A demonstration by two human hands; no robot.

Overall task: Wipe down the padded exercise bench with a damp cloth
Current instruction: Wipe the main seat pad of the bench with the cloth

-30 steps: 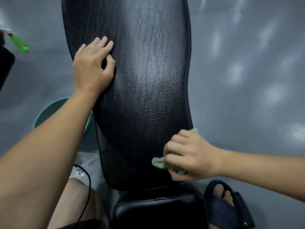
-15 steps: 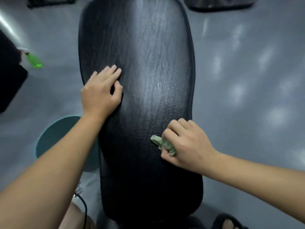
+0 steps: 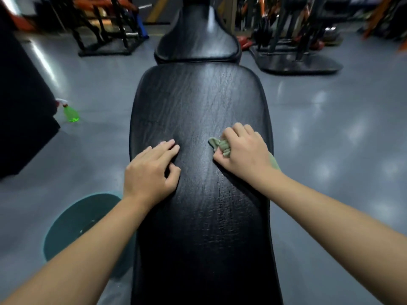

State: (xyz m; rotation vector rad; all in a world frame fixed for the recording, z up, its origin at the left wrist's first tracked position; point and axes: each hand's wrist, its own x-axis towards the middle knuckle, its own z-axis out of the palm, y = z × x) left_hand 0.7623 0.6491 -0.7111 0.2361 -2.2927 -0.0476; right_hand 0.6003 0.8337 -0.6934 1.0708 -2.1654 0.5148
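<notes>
The black padded bench [image 3: 198,119] runs from near to far through the middle. The right hand [image 3: 244,151] grips a bunched green cloth [image 3: 220,145] against the pad's right half — the left hand [image 3: 152,170] lies flat, fingers relaxed, on its left half.

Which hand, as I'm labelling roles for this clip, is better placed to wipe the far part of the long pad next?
Right, probably. The right hand grips the green cloth against the bench pad, with bare pad ahead of it. The left hand rests flat on the pad, holding nothing.
</notes>
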